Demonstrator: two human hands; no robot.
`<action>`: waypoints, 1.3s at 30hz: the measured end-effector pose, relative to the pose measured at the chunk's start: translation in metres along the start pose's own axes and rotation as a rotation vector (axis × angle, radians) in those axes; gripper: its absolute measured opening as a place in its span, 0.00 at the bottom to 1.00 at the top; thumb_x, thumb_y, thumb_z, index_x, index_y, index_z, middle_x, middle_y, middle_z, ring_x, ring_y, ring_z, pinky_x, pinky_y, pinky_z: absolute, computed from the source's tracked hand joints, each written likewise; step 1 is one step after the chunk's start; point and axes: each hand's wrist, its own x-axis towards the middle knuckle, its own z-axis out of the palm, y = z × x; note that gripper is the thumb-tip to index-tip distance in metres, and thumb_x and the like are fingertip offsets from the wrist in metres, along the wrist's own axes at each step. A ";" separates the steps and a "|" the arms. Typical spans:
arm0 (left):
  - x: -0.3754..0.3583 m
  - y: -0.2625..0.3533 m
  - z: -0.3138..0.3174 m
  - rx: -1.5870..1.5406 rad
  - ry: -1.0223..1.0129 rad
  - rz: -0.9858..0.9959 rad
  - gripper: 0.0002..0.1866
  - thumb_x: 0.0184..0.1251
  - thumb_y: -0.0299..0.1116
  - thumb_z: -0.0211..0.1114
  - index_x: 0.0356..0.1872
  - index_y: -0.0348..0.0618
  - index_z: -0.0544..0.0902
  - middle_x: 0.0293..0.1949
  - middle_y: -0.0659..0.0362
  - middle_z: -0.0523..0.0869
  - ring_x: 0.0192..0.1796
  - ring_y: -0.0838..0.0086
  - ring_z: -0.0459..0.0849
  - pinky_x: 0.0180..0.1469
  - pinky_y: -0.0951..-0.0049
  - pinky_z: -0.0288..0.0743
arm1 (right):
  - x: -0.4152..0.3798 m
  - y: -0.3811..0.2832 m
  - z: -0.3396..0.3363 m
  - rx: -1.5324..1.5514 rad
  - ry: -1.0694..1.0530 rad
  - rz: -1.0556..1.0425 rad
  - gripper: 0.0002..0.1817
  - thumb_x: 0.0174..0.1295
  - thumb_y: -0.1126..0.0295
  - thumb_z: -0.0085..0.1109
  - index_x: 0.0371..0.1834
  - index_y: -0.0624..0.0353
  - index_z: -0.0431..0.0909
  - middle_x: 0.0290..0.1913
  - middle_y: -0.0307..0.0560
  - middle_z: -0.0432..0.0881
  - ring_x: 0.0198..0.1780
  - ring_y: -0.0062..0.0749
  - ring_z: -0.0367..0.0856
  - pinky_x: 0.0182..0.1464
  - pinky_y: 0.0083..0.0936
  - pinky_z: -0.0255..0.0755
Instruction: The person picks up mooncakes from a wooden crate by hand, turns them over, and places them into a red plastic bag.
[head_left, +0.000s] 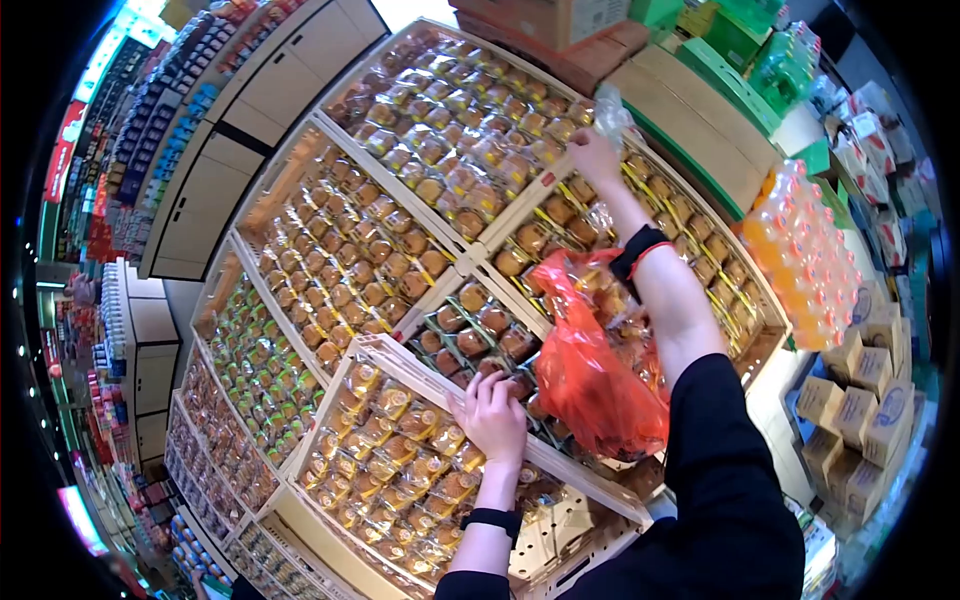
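Note:
My left hand (490, 418) rests at the wooden divider (425, 362) with its fingers apart, over dark-backed packs of small round buns (468, 338). Nothing shows in its grasp. My right hand (594, 157) is stretched to the far side, its fingers closed at a crumpled clear plastic bag (611, 112) by the crate's corner. Below my right forearm, an orange-red plastic bag (600, 385) stands bulging on the display, with wrapped items showing at its open mouth. Yellow-strapped bun packs (565, 212) lie under and around my right arm.
Several wooden bins of wrapped buns (340, 250) spread left and ahead. Orange drink bottles (800, 250) in shrink wrap and stacked cartons (860, 400) stand at the right. A cardboard box (560, 20) sits at the far edge. Store shelves (165, 140) line the left.

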 end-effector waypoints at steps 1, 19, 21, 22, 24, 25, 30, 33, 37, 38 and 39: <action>0.000 0.001 -0.001 0.000 -0.003 -0.001 0.05 0.49 0.26 0.61 0.25 0.53 0.80 0.39 0.67 0.82 0.54 0.68 0.75 0.69 0.51 0.42 | 0.001 0.012 -0.019 -0.090 -0.078 0.017 0.15 0.52 0.61 0.56 0.35 0.61 0.79 0.35 0.54 0.82 0.39 0.48 0.80 0.43 0.36 0.73; -0.001 0.000 0.002 0.078 -0.015 0.019 0.06 0.47 0.27 0.62 0.27 0.51 0.81 0.38 0.68 0.81 0.51 0.73 0.75 0.69 0.50 0.45 | -0.148 -0.043 -0.141 0.000 -0.188 -0.489 0.14 0.45 0.81 0.58 0.37 0.60 0.69 0.43 0.51 0.72 0.49 0.46 0.71 0.51 0.32 0.67; -0.002 0.000 0.001 0.081 -0.023 0.023 0.06 0.47 0.27 0.62 0.28 0.51 0.81 0.38 0.68 0.81 0.50 0.72 0.75 0.69 0.51 0.45 | -0.176 -0.062 -0.170 0.058 -0.175 -0.541 0.14 0.45 0.82 0.56 0.37 0.60 0.69 0.45 0.52 0.71 0.52 0.46 0.70 0.53 0.32 0.67; -0.003 0.000 0.000 0.077 -0.016 0.034 0.06 0.48 0.27 0.62 0.29 0.51 0.81 0.38 0.68 0.81 0.50 0.72 0.75 0.69 0.51 0.44 | -0.191 -0.069 -0.182 0.078 -0.143 -0.581 0.14 0.45 0.82 0.55 0.37 0.60 0.68 0.47 0.52 0.69 0.52 0.45 0.70 0.52 0.34 0.67; -0.003 -0.001 0.000 0.080 -0.022 0.038 0.06 0.48 0.28 0.62 0.29 0.52 0.81 0.37 0.67 0.80 0.50 0.72 0.75 0.69 0.52 0.45 | -0.217 -0.072 -0.197 0.095 -0.118 -0.615 0.14 0.45 0.83 0.54 0.36 0.59 0.68 0.48 0.52 0.68 0.52 0.44 0.70 0.52 0.35 0.68; -0.004 -0.001 0.000 0.090 -0.014 0.041 0.06 0.49 0.28 0.62 0.29 0.52 0.81 0.37 0.67 0.80 0.49 0.72 0.75 0.69 0.52 0.45 | -0.229 -0.073 -0.203 0.187 -0.110 -0.596 0.14 0.45 0.83 0.54 0.36 0.60 0.68 0.48 0.52 0.67 0.52 0.45 0.70 0.52 0.36 0.68; -0.006 -0.012 0.008 0.084 -0.017 0.043 0.05 0.49 0.36 0.63 0.29 0.53 0.81 0.37 0.65 0.81 0.50 0.71 0.75 0.68 0.51 0.47 | -0.279 -0.085 -0.222 0.373 -0.120 -0.527 0.13 0.48 0.84 0.53 0.36 0.60 0.67 0.48 0.54 0.66 0.51 0.42 0.71 0.47 0.28 0.72; -0.004 -0.010 0.000 -0.018 -0.009 0.045 0.06 0.52 0.38 0.62 0.30 0.51 0.81 0.38 0.62 0.81 0.52 0.65 0.73 0.66 0.53 0.52 | -0.331 -0.113 -0.221 0.556 -0.258 -0.204 0.14 0.48 0.83 0.58 0.36 0.60 0.66 0.46 0.51 0.68 0.46 0.35 0.73 0.43 0.22 0.70; -0.028 -0.004 -0.055 -0.460 0.156 0.079 0.08 0.54 0.31 0.61 0.36 0.43 0.79 0.41 0.54 0.81 0.54 0.59 0.72 0.63 0.60 0.58 | -0.400 -0.122 -0.214 0.476 -0.491 -0.170 0.17 0.44 0.83 0.62 0.38 0.60 0.71 0.43 0.51 0.72 0.41 0.37 0.76 0.42 0.24 0.70; -0.053 0.005 -0.077 -0.557 0.117 0.062 0.09 0.54 0.29 0.61 0.37 0.41 0.79 0.42 0.52 0.81 0.54 0.60 0.73 0.61 0.62 0.61 | -0.417 -0.124 -0.215 0.491 -0.570 -0.198 0.17 0.44 0.83 0.62 0.38 0.60 0.72 0.42 0.51 0.73 0.41 0.39 0.76 0.42 0.25 0.70; -0.082 0.008 -0.090 -0.697 0.027 0.008 0.09 0.55 0.27 0.60 0.39 0.41 0.78 0.41 0.51 0.80 0.49 0.58 0.77 0.55 0.64 0.67 | -0.427 -0.129 -0.218 0.482 -0.700 -0.225 0.17 0.44 0.83 0.61 0.39 0.60 0.73 0.42 0.51 0.73 0.42 0.41 0.76 0.42 0.27 0.71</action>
